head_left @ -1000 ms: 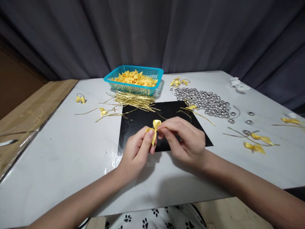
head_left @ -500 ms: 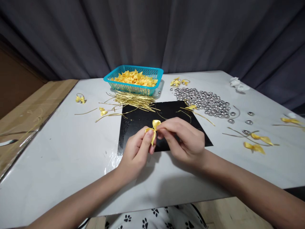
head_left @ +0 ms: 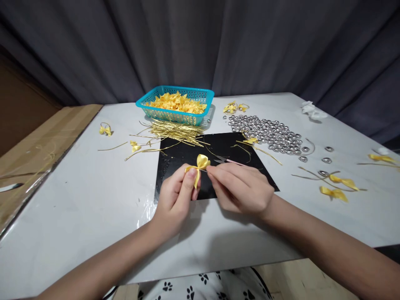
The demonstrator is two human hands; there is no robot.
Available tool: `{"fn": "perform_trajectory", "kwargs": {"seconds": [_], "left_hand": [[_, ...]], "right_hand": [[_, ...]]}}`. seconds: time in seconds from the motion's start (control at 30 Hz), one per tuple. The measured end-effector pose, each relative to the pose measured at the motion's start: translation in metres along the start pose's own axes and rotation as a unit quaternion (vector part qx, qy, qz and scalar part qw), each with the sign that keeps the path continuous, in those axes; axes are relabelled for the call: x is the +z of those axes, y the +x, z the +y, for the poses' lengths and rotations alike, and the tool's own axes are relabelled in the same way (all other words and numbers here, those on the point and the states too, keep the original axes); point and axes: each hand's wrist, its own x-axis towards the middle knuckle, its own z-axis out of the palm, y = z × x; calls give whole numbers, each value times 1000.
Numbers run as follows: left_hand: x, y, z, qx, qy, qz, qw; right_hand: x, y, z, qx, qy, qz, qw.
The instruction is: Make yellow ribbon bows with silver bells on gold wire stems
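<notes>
My left hand (head_left: pixel 176 193) pinches a yellow ribbon bow (head_left: pixel 203 161) between thumb and fingers, its loops up and one tail hanging down. Close beside it, my right hand (head_left: pixel 243 186) is closed, thumb against forefinger, on a thin straight strand (head_left: pixel 203 170) that runs from the middle of the bow. Whether the strand is cord or a needle I cannot tell. Both hands are over a black mat (head_left: pixel 209 193). Behind my right knuckles, small scissors (head_left: pixel 223 160) lie on the mat, their handle partly hidden.
A teal basket (head_left: pixel 175 110) of yellow bows stands at the back, with gold cords (head_left: pixel 178 132) heaped before it. Many silver beads (head_left: pixel 265 132) spread to the right. Loose bows (head_left: pixel 333 193) lie at the right, and a bow on a cord loop (head_left: pixel 105 130) at the left. Cardboard (head_left: pixel 62 129) borders the left edge.
My hands have drawn slightly apart, the right one moving right. The thin strand now shows between bow and right fingertips, and the scissors have come into view.
</notes>
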Motion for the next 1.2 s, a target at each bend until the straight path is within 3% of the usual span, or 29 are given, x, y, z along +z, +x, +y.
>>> {"fn": "perform_trajectory", "kwargs": {"seconds": [0.17, 0.37, 0.63, 0.8, 1.07, 1.2], "left_hand": [[-4, -1, -1, 142, 128, 20, 981], [-9, 5, -6, 305, 284, 55, 908], [-15, 12, -8, 429, 375, 69, 819], [-19, 10, -13, 479, 392, 74, 782], [-18, 4, -9, 473, 394, 71, 785], [-18, 6, -5, 476, 417, 70, 771]], "right_hand": [[3, -3, -6, 12, 1, -33, 999], [3, -2, -16, 56, 27, -3, 998], [4, -2, -31, 162, 81, 32, 983], [3, -2, -36, 187, 109, 45, 975], [0, 0, -37, 187, 129, 43, 973], [-1, 0, -36, 190, 120, 34, 974]]}}
